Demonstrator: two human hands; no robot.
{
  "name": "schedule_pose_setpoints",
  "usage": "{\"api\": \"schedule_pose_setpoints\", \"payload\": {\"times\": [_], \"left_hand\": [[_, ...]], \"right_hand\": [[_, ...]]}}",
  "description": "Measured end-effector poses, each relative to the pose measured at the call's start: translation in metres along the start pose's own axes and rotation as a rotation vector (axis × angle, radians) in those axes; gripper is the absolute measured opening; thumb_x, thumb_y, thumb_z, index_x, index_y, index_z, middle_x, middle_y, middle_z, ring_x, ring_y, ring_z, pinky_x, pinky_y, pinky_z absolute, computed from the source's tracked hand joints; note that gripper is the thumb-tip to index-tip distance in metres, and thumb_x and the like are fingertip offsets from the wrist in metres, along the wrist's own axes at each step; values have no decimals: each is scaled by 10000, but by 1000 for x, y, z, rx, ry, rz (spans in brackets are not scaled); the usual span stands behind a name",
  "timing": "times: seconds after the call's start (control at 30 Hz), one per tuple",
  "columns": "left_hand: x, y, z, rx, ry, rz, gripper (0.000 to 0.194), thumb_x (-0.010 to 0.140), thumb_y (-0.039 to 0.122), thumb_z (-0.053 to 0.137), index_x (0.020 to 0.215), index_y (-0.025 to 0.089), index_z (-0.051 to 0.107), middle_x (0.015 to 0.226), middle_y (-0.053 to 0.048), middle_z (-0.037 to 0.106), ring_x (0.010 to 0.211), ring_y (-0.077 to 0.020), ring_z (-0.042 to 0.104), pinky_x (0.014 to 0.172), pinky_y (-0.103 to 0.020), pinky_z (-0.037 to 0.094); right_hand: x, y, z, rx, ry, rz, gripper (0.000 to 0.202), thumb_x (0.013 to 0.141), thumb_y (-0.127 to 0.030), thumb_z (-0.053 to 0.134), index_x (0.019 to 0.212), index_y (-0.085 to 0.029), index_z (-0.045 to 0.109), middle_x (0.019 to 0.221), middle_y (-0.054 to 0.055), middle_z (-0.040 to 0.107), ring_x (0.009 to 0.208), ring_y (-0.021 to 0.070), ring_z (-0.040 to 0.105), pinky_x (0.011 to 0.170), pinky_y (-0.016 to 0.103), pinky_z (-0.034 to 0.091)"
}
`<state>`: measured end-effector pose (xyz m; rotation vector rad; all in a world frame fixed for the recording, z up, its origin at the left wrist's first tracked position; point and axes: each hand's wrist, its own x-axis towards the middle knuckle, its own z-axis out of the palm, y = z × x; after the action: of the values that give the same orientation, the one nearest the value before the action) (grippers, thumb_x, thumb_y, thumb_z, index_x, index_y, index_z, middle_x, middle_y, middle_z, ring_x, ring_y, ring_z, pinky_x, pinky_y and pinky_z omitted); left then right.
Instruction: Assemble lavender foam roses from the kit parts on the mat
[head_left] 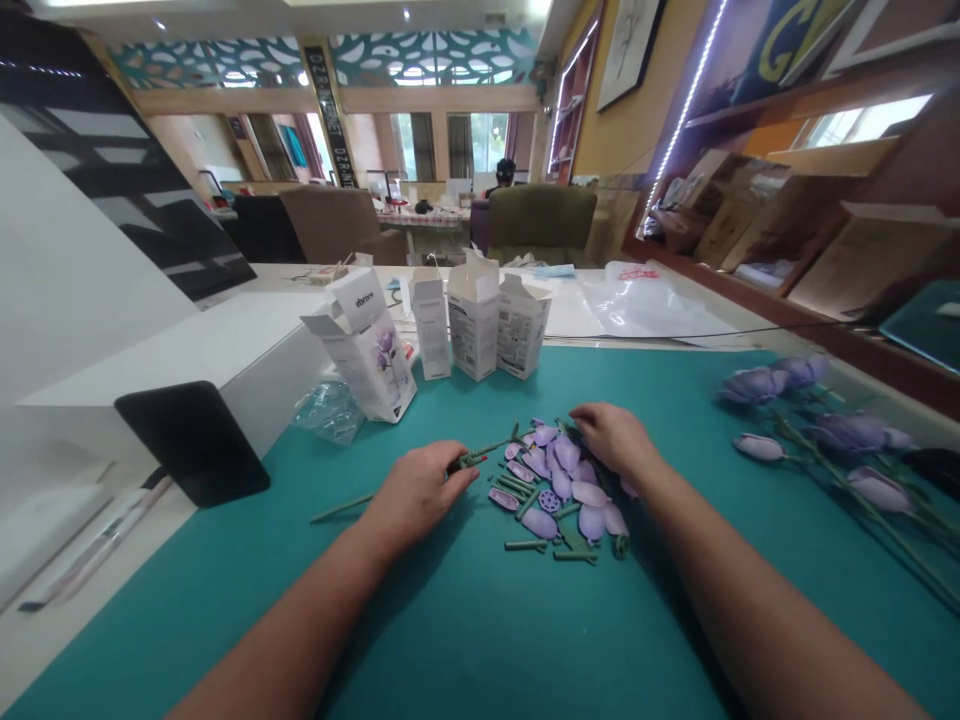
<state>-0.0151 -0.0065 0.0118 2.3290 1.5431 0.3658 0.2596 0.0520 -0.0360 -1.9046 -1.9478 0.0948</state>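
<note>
A loose pile of pale purple petals (566, 455) and short green stem pieces (525, 546) lies on the teal mat (465, 640). Just left of it, my left hand (424, 490) is closed on a green stem assembly (471, 459) with a small red spot. A long green stem (341, 508) lies on the mat left of that wrist. My right hand (606, 432) is at the pile's upper right edge, fingers bent down beside a green piece; whether it grips anything is hidden.
Open white boxes (474, 325) and a crumpled clear bag (330, 408) stand or lie behind the hands. At left leans a black tablet (193, 443). Purple flowers (847, 432) with long stems lie at right. A person (504, 175) sits far back.
</note>
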Motion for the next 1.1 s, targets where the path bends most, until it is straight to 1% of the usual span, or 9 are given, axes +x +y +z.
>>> {"api": "schedule_pose_setpoints", "payload": {"times": [0.17,0.3,0.43,0.5,0.63,0.7,0.9,1.0,1.1], "left_hand": [[1,-3,1,2,1,2,216,891,325,449,873,178,606,851,-65,654,739,-191,568,626,-276,363],[1,-5,2,-16,9,4,221,893,324,451,931,177,612,912,-76,662,804,-204,585,684,-293,395],[1,-6,3,-12,8,0,225,893,315,454,975,181,615,958,-78,663,854,-211,593,725,-301,416],[1,-6,4,-3,15,5,235,902,317,444,997,186,614,977,-76,663,879,-216,595,747,-308,420],[0,-8,5,21,26,9,252,917,321,433,1024,190,620,1003,-77,663,915,-224,595,766,-320,422],[0,-8,5,35,29,8,258,917,329,437,1028,198,629,994,-75,664,902,-219,595,751,-314,424],[2,-11,5,44,57,-25,253,904,340,470,1028,202,642,996,-75,676,892,-214,604,741,-302,428],[2,-9,5,22,83,-57,253,900,334,479,1055,201,629,1027,-77,688,914,-226,617,744,-306,436],[0,-7,4,-27,103,-101,293,885,328,507,1145,217,585,998,-60,707,879,-224,641,726,-302,445]], "right_hand": [[10,4,12,-44,-14,40,123,728,-230,611,657,-243,711,685,63,715,678,225,654,574,298,442],[10,5,14,18,33,29,133,728,-216,575,619,-235,649,697,55,700,684,201,631,588,285,428],[7,3,4,138,82,27,155,794,-291,498,703,-221,602,721,39,690,678,185,620,603,289,441],[6,-1,-4,307,102,24,148,797,-309,487,734,-212,579,717,25,682,680,170,627,622,284,462],[-1,-18,-25,810,153,31,192,759,-348,562,877,-200,595,645,-8,622,649,162,626,625,295,495],[-6,-30,-39,905,171,20,215,769,-379,579,876,-198,624,656,-3,613,627,147,603,616,296,500],[-32,-67,-69,927,130,-124,303,698,-414,713,894,-189,663,753,33,651,667,155,590,561,274,489],[-47,-81,-70,826,85,-186,231,778,-405,648,889,-202,652,704,22,652,598,147,577,495,256,455],[-58,-93,-64,696,56,-257,162,859,-361,553,821,-216,616,666,9,665,584,141,603,525,246,459]]}}
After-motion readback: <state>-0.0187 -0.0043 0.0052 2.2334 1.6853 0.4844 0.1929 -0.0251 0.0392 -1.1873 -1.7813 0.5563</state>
